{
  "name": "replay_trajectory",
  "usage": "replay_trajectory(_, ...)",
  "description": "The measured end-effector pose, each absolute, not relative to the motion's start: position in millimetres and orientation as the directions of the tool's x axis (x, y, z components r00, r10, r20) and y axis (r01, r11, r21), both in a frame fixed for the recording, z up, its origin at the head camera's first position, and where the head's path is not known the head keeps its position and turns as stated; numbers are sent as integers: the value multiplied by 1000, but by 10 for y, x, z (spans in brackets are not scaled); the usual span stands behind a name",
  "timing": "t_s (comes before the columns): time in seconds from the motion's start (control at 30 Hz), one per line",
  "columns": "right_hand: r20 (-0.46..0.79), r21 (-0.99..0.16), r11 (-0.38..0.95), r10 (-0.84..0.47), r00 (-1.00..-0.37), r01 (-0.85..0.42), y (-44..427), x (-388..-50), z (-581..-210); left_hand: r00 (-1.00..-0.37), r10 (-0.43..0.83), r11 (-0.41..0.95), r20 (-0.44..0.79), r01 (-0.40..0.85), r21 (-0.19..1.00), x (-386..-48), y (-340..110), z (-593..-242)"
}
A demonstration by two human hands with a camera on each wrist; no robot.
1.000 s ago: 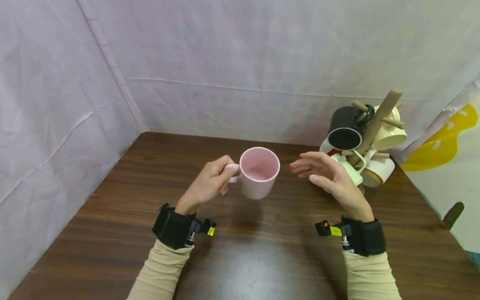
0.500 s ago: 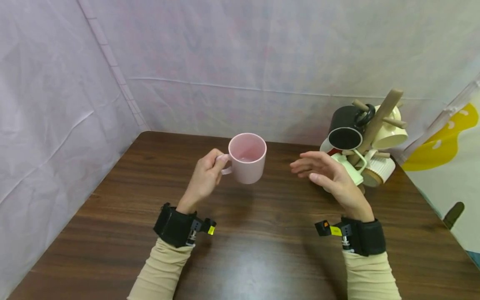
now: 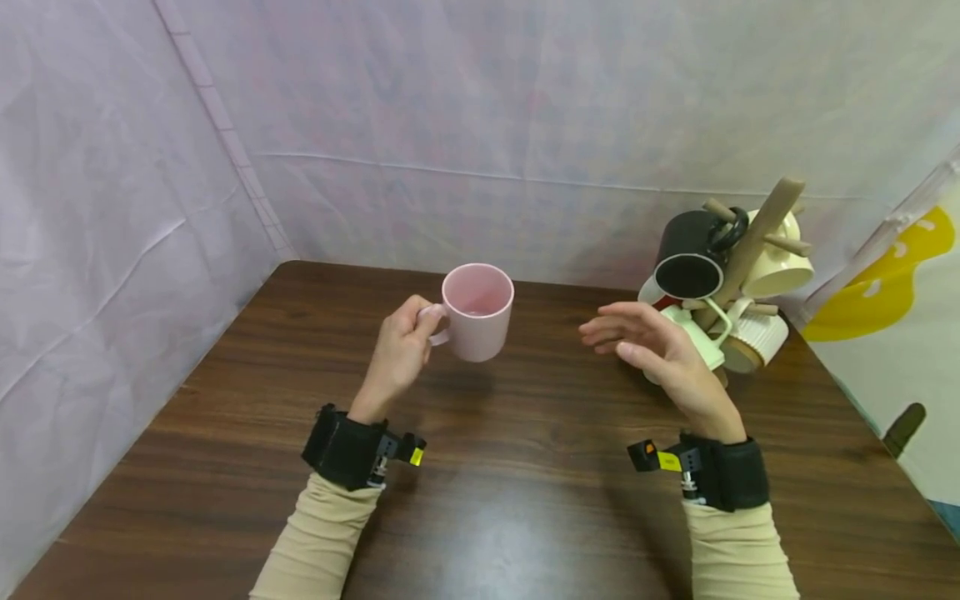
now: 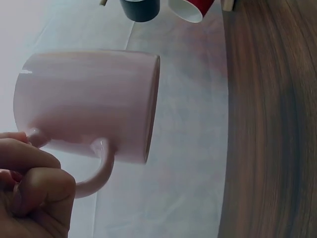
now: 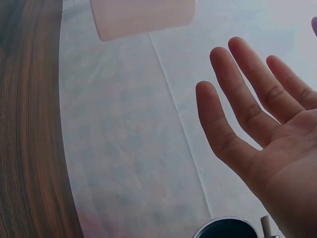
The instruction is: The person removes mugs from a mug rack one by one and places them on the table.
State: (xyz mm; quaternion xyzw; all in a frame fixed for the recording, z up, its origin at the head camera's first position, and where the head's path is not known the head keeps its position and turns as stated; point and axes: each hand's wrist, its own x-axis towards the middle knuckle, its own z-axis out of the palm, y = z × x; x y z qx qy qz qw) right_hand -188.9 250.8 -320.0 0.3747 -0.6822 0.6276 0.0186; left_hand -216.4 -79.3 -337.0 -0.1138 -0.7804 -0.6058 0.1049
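Pale cloth (image 3: pixel 450 108) hangs behind and to the left of a dark wood-grained surface (image 3: pixel 555 508). At its far right corner stands a wooden mug rack (image 3: pixel 759 225), bearing a black mug (image 3: pixel 681 237), a cream mug (image 3: pixel 782 273), a pale green mug (image 3: pixel 703 343) and a ribbed white mug (image 3: pixel 767 337). A red mug (image 4: pixel 199 6) shows partly in the left wrist view.

The pink mug (image 3: pixel 477 332) is in the air above the far middle of the surface, mouth upward. The left grip (image 3: pixel 397 350) holds it by the handle (image 4: pixel 105 166), fingers curled round. Over the last second the pink mug has shifted leftward and toward the back cloth, most of that in the first half. The right grip (image 3: pixel 663 350) has barely moved: its fingers are spread, slightly bent, and hold nothing, in front of the rack.

For the work in hand, I judge this means the left grip alone carries the pink mug, now farther from both the right grip and the rack.
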Motion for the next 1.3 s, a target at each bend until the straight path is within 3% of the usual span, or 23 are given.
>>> replay_trajectory(0.17,507,-833,-70,-491,-708,-548,2514,-1905,-3206,-961,-20,269,276,260,927,-2213,-867,-3398)
replay_trajectory(0.53,503,-840,-76,-480,-719,-537,2534,-1888,-3206,-964,-218,135,150,122,983,-2290,-1002,-3437)
replay_trajectory(0.87,492,-844,-59,-481,-726,-533,2530,-1884,-3210,-963,-259,-70,68,89,994,-2357,-1146,-3495)
replay_trajectory(1.3,506,-832,-55,-484,-714,-552,2541,-1903,-3208,-944,-329,-145,-2,48,988,-2422,-1363,-3565)
